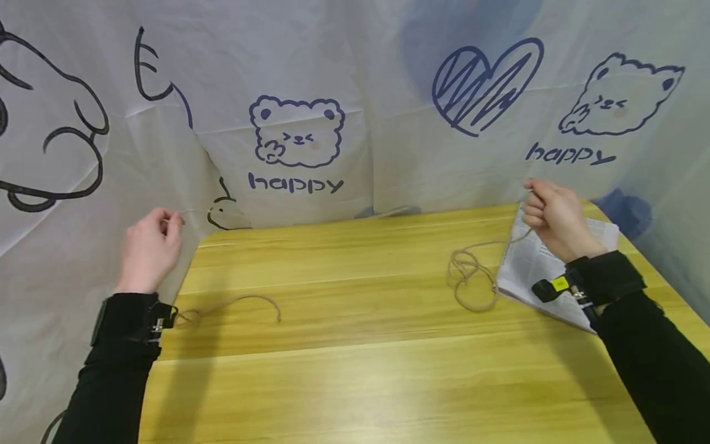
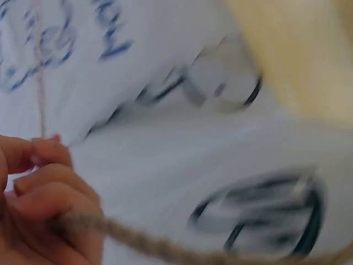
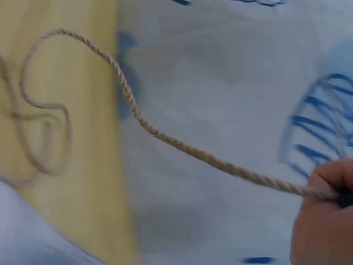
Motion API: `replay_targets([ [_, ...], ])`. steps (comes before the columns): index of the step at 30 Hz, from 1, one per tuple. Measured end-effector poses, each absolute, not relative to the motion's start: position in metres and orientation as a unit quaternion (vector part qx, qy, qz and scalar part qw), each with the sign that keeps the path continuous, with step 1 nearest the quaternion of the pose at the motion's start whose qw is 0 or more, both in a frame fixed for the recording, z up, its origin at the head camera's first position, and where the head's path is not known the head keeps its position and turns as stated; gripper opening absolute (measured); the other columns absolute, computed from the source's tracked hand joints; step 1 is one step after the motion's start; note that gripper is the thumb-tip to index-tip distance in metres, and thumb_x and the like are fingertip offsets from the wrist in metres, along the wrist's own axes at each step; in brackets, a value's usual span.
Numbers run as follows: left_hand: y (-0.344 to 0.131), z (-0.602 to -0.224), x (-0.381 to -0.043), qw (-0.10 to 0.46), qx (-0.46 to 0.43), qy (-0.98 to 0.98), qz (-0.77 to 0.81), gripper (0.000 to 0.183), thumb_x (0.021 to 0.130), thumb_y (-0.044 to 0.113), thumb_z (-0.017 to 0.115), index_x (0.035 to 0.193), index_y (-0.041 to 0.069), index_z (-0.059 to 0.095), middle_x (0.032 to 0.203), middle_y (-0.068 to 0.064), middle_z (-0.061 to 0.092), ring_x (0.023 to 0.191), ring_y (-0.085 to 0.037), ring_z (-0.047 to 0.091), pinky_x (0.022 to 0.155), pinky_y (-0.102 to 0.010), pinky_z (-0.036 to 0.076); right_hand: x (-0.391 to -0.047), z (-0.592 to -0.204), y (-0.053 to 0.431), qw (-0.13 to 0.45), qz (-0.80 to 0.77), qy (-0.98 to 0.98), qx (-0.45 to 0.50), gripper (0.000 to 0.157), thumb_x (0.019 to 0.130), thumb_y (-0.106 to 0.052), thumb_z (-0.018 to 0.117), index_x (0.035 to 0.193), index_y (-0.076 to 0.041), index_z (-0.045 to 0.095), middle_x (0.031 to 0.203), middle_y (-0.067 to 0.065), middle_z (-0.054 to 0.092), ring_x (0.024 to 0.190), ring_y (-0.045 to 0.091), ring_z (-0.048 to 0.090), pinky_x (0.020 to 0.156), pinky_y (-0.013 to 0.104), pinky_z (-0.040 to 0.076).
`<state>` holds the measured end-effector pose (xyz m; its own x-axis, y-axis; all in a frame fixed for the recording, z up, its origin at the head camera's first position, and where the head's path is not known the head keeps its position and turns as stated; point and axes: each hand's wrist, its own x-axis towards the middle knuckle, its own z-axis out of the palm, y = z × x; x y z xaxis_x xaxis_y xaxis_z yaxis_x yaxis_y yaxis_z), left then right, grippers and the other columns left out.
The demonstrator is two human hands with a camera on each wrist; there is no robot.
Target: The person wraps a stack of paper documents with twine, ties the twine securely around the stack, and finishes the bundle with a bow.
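Observation:
A thin brown twine point(image 3: 193, 152) runs between the two raised hands. My left hand point(image 1: 151, 250), over the table's far left, pinches it between thumb and finger; in the left wrist view the strand rises from the fingertips point(image 2: 52, 149) and a thicker-looking length leaves below the curled fingers. My right hand point(image 1: 557, 216) grips the twine in curled fingers above a sheet of printed paper point(image 1: 532, 265). From that hand the slack drops into a loose tangle on the table beside the paper. The left-side tail lies in a curve on the wood. Between the hands the strand is faint against the cloth.
The wooden table point(image 1: 355, 370) ends at a white cloth point(image 1: 399, 123) hung behind it and at the left, with drawn bears, a heart and lettering. Each wrist wears a black strap point(image 1: 604, 280) with a small camera.

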<state>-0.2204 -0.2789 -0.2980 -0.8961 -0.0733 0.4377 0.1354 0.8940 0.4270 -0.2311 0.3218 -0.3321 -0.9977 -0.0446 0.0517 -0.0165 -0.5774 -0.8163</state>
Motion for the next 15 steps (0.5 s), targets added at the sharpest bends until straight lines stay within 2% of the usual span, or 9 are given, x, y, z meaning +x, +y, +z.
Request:
replay_targets([
  [2,-0.272,-0.313,-0.229,0.169,-0.02,-0.953,-0.253,0.04,0.103,0.021,0.028,0.108,-0.008,0.055,0.082,-0.023,0.062,0.055,-0.024,0.047,0.051,-0.035,0.034,-0.238,-0.347,0.315,0.06,-0.878,0.475,-0.001,0.021,0.102,-0.019,0.039,0.115,-0.003,0.045,0.068,0.001,0.031,0.053,0.01,0.03,0.046,0.02,0.025],
  [4,-0.264,-0.326,-0.236,0.111,-0.01,-0.948,-0.297,0.04,0.103,0.018,0.022,0.117,-0.01,0.048,0.088,-0.023,0.063,0.053,-0.02,0.046,0.049,-0.031,0.035,-0.244,-0.36,0.308,0.094,-0.865,0.492,0.028,0.03,0.103,-0.02,0.038,0.129,-0.007,0.038,0.08,0.001,0.043,0.062,0.01,0.039,0.054,0.019,0.037],
  [7,-0.251,-0.342,-0.244,0.053,0.003,-0.933,-0.356,0.042,0.104,0.019,0.019,0.13,-0.011,0.035,0.099,-0.026,0.063,0.06,-0.021,0.054,0.053,-0.03,0.043,-0.249,-0.374,0.3,0.108,-0.82,0.561,0.025,0.048,0.103,-0.022,0.037,0.146,-0.008,0.021,0.111,0.008,0.053,0.088,0.015,0.053,0.078,0.023,0.047],
  [9,-0.243,-0.348,-0.247,0.034,-0.004,-0.937,-0.346,0.045,0.104,0.019,0.021,0.137,-0.011,0.027,0.112,-0.031,0.059,0.076,-0.032,0.061,0.063,-0.038,0.049,-0.249,-0.379,0.296,0.096,-0.75,0.655,-0.004,0.058,0.103,-0.025,0.038,0.151,-0.006,0.009,0.134,0.018,0.044,0.112,0.026,0.051,0.096,0.033,0.044],
  [11,-0.237,-0.353,-0.247,0.033,-0.026,-0.951,-0.307,0.047,0.104,0.019,0.026,0.14,-0.012,0.024,0.122,-0.035,0.052,0.096,-0.044,0.057,0.078,-0.049,0.048,-0.248,-0.384,0.293,0.064,-0.637,0.767,-0.042,0.063,0.103,-0.025,0.04,0.151,-0.002,0.005,0.146,0.026,0.029,0.129,0.036,0.036,0.106,0.045,0.034],
  [13,-0.232,-0.358,-0.245,0.043,-0.054,-0.965,-0.252,0.047,0.102,0.016,0.034,0.139,-0.012,0.029,0.126,-0.037,0.047,0.105,-0.05,0.051,0.084,-0.056,0.043,-0.244,-0.388,0.289,0.016,-0.516,0.853,-0.078,0.064,0.101,-0.021,0.045,0.149,0.003,0.011,0.148,0.032,0.022,0.134,0.045,0.024,0.108,0.057,0.024],
  [15,-0.227,-0.364,-0.24,0.058,-0.078,-0.972,-0.213,0.041,0.099,0.013,0.042,0.133,-0.011,0.041,0.123,-0.035,0.048,0.105,-0.05,0.049,0.086,-0.058,0.041,-0.237,-0.394,0.284,-0.034,-0.418,0.901,-0.111,0.057,0.097,-0.014,0.05,0.144,0.006,0.026,0.141,0.035,0.028,0.127,0.049,0.03,0.102,0.063,0.028],
])
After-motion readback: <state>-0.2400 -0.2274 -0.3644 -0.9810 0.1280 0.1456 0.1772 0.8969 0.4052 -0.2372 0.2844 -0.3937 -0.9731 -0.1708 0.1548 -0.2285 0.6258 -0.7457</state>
